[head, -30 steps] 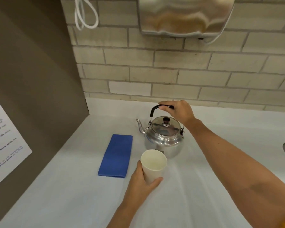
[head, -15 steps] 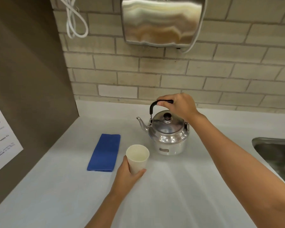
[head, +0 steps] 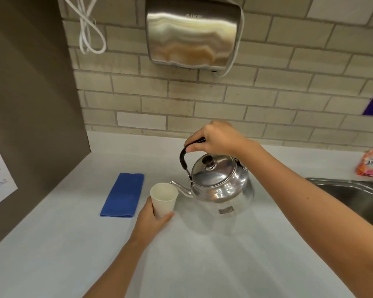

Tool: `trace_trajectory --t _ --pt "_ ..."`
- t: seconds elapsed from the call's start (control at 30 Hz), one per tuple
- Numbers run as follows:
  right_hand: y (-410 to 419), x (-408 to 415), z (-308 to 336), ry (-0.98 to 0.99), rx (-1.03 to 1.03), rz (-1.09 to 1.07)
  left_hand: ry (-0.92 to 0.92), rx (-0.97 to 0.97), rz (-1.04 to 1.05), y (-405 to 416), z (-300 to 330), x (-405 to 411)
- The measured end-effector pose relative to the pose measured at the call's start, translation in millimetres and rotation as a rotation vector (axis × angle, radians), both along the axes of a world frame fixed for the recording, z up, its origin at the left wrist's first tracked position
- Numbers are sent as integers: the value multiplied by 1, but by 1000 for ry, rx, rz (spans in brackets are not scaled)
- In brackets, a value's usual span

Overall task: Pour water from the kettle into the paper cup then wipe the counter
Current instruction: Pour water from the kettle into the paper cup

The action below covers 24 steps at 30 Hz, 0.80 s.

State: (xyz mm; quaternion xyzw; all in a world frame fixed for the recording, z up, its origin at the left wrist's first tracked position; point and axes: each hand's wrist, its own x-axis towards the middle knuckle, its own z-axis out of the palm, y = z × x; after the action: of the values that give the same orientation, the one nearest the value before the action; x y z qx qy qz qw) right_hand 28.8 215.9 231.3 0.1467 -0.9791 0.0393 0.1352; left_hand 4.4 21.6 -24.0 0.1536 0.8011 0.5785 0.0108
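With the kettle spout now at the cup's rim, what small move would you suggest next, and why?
Probably tip the kettle a little further with the right hand: its spout sits at the paper cup rim, the left hand steadies the cup, and no water shows yet.

Two bare forearms were seen entering from the lower edge of the head view. No sleeve, cuff or fabric was visible on either arm as far as the frame reached. The left hand was noted as bare: no glove, ring or band could be made out on the visible thumb and fingers. The right hand was likewise ungloved, with no watch or bracelet recorded at the wrist. Fingernails on the right hand appeared short and unpainted, though detail was softened by blur. No markings were observed on either forearm.
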Motion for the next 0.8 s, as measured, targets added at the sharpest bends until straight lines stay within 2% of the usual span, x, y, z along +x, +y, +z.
trace_trajectory --t 0.27,0.8 --pt "-24 3 5 -13 167 62 11 -27 8 0 0 1" --pt "-28 -1 11 -53 223 71 -7 -16 12 1 2 2"
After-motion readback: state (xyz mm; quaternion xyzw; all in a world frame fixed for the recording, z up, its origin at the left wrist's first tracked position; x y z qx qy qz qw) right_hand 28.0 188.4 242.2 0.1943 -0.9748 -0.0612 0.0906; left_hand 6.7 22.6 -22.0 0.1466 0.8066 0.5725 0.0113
